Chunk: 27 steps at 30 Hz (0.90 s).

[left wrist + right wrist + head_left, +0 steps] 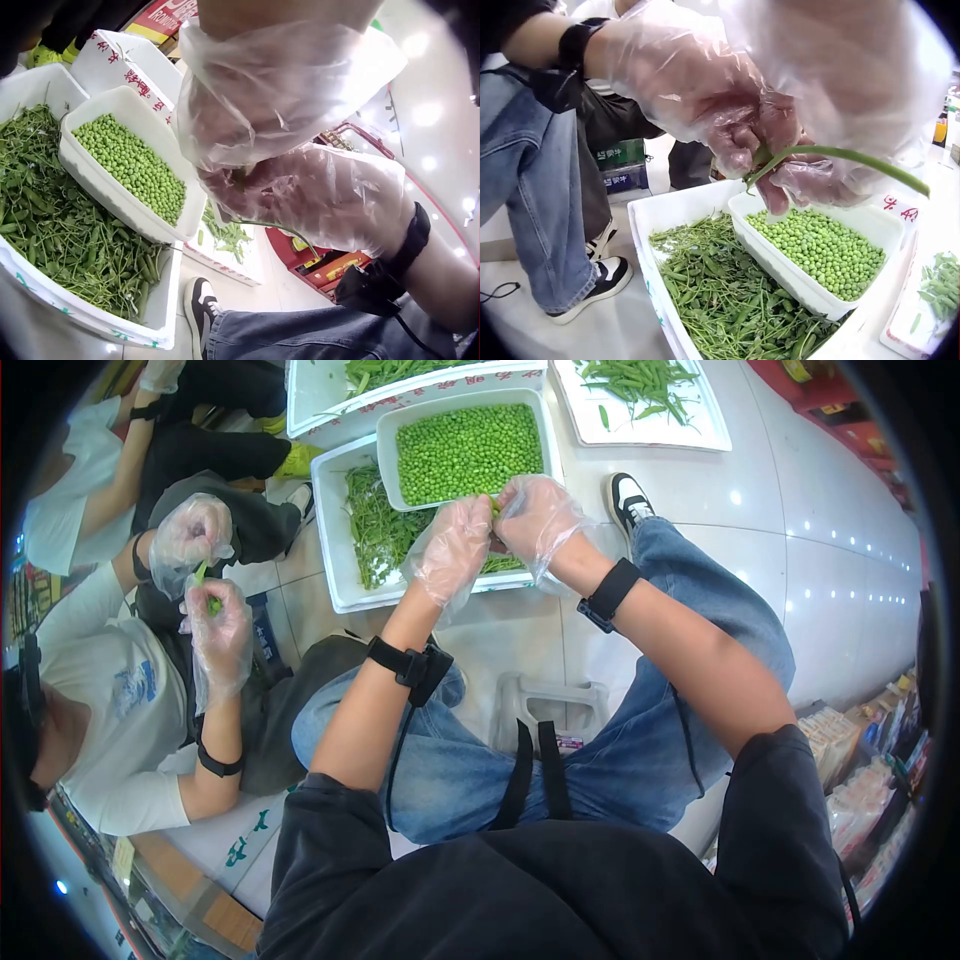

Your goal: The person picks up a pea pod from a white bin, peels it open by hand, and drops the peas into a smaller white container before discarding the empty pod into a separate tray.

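Both hands wear clear plastic gloves and meet fingertip to fingertip over the near edge of a white tub (390,470) of shelled green peas (468,452). My left hand (452,545) pinches a green pea pod (495,506) from one side, and my right hand (540,520) grips it from the other. In the right wrist view a long, curved green strip of the pod (847,154) sticks out past the fingers. Most of the pod is hidden by the gloved fingers.
Under the tub, a white foam box (345,595) holds stems and pods (385,545). Another foam box (420,395) stands behind; a foam tray (715,435) of pods lies right. Beside me on the left, a person's gloved hands (215,615) hold a pod.
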Available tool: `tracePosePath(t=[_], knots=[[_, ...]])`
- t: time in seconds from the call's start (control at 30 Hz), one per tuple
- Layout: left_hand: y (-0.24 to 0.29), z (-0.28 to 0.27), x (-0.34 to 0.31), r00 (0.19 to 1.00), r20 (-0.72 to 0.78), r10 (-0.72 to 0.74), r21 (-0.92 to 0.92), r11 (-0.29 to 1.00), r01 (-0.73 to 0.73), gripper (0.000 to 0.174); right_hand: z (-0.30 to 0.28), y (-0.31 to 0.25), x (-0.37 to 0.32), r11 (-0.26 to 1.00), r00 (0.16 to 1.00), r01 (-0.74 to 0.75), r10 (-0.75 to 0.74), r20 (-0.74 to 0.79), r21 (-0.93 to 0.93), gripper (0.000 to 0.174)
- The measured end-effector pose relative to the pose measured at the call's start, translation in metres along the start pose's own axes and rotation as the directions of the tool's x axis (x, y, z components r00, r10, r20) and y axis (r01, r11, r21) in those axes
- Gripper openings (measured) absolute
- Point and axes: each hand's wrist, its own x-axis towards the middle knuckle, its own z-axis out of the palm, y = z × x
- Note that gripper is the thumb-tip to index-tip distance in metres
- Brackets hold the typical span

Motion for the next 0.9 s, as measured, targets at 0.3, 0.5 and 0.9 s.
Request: tracePosePath(t=[0.3, 0.5, 0.9], knots=[[0.006, -0.002, -0.002, 0.998, -0.04, -0.04, -0.004, 0.999, 0.039, 0.046, 0.0, 0.007, 0.005, 0.999, 0.999, -0.003, 0.002, 0.04, 0.035, 0.019], [-0.016, 0.003, -0.005, 0.995, -0.016, -0.095, -0.38, 0.921, 0.082, 0.033, 0.006, 0.015, 0.009, 1.0, 0.996, 0.022, -0.023, 0.091, 0.007, 0.034], [-0.046, 0.024, 0.014, 0.95, -0.313, 0.009, -0.159, 0.985, -0.061, 0.035, 0.008, -0.009, -0.002, 0.912, 0.905, 0.409, -0.408, -0.118, -0.015, 0.02]])
